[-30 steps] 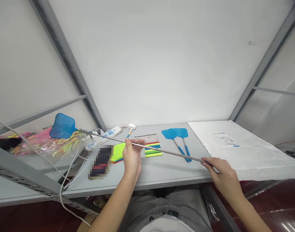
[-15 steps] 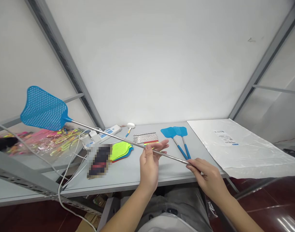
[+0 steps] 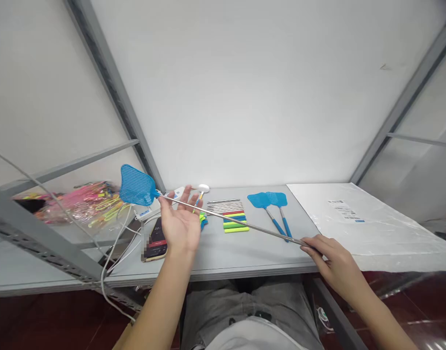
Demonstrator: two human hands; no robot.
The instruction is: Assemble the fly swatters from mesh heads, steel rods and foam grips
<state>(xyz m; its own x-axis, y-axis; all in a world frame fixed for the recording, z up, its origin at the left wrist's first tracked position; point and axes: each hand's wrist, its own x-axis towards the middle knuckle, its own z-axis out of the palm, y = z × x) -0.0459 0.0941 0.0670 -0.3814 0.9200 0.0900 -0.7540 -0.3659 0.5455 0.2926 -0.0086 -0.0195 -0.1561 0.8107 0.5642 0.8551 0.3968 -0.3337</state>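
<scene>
A blue fly swatter point(image 3: 138, 186) with a perforated head and a long thin metal rod slants across the front of me, head up at the left. My right hand point(image 3: 330, 253) pinches the rod's lower end between thumb and fingers. My left hand point(image 3: 181, 223) is palm up with its fingers spread, the rod crossing over them close to the head; it does not close round it. Beyond the rod lie two blue fly swatters point(image 3: 268, 200) with blue handles, a row of metal rods point(image 3: 224, 206) and several coloured handle sleeves point(image 3: 236, 224).
A phone point(image 3: 156, 243) and white cables lie on the left of the grey table point(image 3: 252, 260). Bagged pink and yellow items point(image 3: 87, 204) are on the side shelf. A large white plastic bag point(image 3: 354, 228) covers the right end. Metal shelf posts point(image 3: 113, 92) frame both sides.
My left hand has slid left along the rod towards the swatter head and its fingers have opened out. The swatter head now appears lower and further right. My right hand still grips the rod's end.
</scene>
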